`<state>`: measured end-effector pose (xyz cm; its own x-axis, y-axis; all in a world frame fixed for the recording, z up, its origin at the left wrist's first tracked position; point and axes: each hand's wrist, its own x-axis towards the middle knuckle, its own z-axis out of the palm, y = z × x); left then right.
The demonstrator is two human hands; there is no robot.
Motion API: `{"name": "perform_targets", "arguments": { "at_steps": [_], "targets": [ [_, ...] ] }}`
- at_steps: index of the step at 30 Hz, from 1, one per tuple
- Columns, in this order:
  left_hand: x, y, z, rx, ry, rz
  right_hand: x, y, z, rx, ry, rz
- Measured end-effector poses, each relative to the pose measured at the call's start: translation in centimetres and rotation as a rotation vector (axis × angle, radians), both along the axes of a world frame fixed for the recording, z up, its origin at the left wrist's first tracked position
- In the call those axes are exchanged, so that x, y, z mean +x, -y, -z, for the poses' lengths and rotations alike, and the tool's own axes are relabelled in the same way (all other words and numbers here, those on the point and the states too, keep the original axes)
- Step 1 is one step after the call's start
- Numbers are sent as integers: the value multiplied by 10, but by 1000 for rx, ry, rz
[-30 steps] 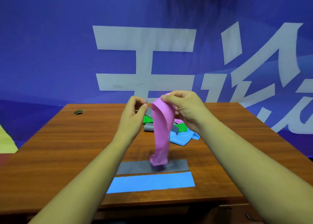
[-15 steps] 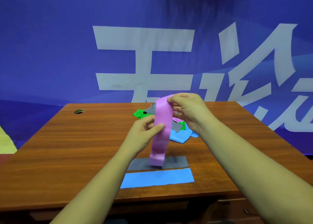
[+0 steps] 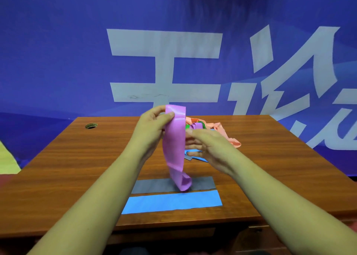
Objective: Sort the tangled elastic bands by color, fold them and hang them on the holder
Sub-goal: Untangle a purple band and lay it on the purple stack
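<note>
A blue banner [image 3: 58,61] with large pale characters fills the far side. In front of it stands a wooden table [image 3: 77,168], with a round cable hole [image 3: 90,125] at its far left corner. Both bare forearms reach in from the near edge. The left hand [image 3: 152,127] pinches the top end of the pink band [image 3: 173,148] between thumb and fingers. The band hangs down over the middle of the table, and its curled lower end reaches the grey band. The right hand [image 3: 206,146] (somewhat blurred) closes thumb and fingers on the band's right edge about halfway down. A blue band [image 3: 172,203] lies flat near the front edge, with the grey band [image 3: 154,185] flat just beyond it. Behind the hands, right of centre, sits the tangled pile [image 3: 222,133] of orange, green, purple, blue and grey bands.
</note>
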<state>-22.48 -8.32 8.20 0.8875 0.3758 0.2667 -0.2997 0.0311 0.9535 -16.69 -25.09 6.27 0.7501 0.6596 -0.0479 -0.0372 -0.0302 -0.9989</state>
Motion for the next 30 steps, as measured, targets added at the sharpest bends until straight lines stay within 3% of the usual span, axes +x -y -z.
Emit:
{"name": "perform_targets", "arguments": {
  "at_steps": [4, 8, 11, 17, 23, 26, 30],
  "targets": [
    [4, 0, -12, 14, -25, 9, -8, 4, 20, -168, 220, -76],
    [5, -3, -2, -39, -183, 122, -11, 3, 17, -47, 180, 27],
    [2, -6, 23, 75, -356, 123, -7, 0, 4, 22, 171, 168],
    [-12, 9, 38, 17, -169, 75, 5, -4, -7, 94, 115, 280],
    [-17, 9, 42, 260, -7, 300, 3, -2, -16, 166, 6, 306],
    [-12, 10, 44, 398, -2, 216, 8, 1, -13, 127, 22, 318],
    [-6, 9, 41, 349, 52, 54, 15, 7, -12, -22, 30, 263]
  ]
}}
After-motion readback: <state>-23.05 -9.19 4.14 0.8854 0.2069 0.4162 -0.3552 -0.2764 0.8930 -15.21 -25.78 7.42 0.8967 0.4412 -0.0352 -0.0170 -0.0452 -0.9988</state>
